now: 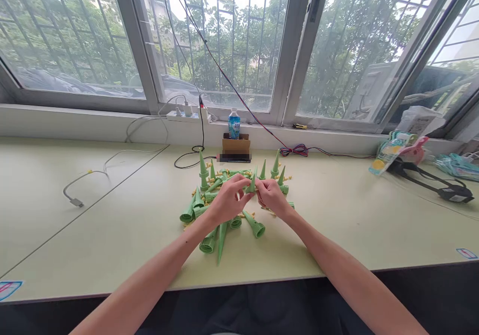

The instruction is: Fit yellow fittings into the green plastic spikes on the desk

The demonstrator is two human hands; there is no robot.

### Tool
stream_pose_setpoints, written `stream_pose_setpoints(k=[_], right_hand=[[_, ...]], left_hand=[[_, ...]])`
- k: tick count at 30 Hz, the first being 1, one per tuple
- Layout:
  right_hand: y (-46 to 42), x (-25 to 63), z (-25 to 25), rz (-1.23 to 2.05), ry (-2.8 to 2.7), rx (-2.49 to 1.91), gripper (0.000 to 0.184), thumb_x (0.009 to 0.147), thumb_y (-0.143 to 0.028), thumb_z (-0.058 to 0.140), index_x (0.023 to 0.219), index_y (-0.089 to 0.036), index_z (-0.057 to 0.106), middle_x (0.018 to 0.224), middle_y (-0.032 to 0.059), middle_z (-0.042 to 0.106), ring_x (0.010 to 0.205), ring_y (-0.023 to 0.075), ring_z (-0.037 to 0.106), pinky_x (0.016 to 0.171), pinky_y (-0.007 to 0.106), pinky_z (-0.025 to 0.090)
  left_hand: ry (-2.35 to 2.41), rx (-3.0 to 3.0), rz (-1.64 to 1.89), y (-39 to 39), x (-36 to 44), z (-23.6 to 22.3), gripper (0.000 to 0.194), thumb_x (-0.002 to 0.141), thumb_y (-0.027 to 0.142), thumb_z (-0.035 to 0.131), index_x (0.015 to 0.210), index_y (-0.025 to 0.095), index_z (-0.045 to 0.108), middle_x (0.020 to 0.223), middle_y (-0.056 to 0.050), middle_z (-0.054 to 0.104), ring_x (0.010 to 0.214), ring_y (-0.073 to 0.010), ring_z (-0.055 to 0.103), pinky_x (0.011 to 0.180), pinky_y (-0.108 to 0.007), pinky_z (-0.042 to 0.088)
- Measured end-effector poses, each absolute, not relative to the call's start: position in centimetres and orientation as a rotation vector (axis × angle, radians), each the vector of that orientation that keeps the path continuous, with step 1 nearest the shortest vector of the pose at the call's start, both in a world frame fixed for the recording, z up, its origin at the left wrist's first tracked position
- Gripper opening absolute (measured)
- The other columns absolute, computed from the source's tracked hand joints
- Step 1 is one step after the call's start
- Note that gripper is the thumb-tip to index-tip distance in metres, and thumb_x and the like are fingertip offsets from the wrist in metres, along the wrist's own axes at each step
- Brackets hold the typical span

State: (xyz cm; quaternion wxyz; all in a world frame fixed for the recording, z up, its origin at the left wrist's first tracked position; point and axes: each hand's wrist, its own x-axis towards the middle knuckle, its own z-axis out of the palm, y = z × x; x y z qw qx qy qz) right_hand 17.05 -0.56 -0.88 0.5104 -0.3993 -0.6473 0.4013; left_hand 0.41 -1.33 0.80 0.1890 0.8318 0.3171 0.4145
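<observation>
Over the middle of the table, my left hand (230, 195) pinches a green plastic watering spike (253, 181), its tip upward. My right hand (272, 195) meets it from the other side with fingers pressed together; what they grip is hidden. Around both hands lie several more green spikes, such as one with an open threaded end (256, 227) and a long slim one (222, 240). Behind the hands, some stand upright, among them a tall one (202, 173) on the left and another (275, 165) on the right. Small yellow pieces (287, 178) are scattered among them.
A blue-labelled bottle (234, 125) stands behind a small cardboard box (235, 148) near the window. Coiled cable (295, 150) lies right of it; a white cable (77, 202) stretches across the left. A black strapped device (454, 193) and plastic packaging (396, 150) sit far right.
</observation>
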Motion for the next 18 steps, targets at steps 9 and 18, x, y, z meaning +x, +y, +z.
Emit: stream_pose_setpoints(k=[9,18], right_hand=[[-0.4,16.6,-0.9,0.909,-1.510,-0.939,0.058,0.090,-0.063,0.045,0.052,-0.020,0.040,0.040,-0.0060,0.035,0.030,0.0070,0.036,0.033,0.022,0.029],[-0.9,16.8,-0.3,0.757,-1.559,-0.919,0.056,0.093,-0.062,0.041,0.059,-0.019,0.045,0.046,-0.0042,0.042,0.038,0.0068,0.037,0.039,0.021,0.030]], left_hand=[[1.134,2.214,1.229,-0.9,0.5,0.7,0.025,0.086,0.032,0.061,0.108,0.021,0.057,0.100,-0.004,0.058,0.057,-0.0084,0.056,0.057,-0.026,0.049],[0.980,1.573,0.991,-1.5,0.8,2.5,0.053,0.087,0.064,0.048,0.073,0.013,0.056,0.072,-0.005,0.059,0.049,-0.0103,0.053,0.042,-0.023,0.042]])
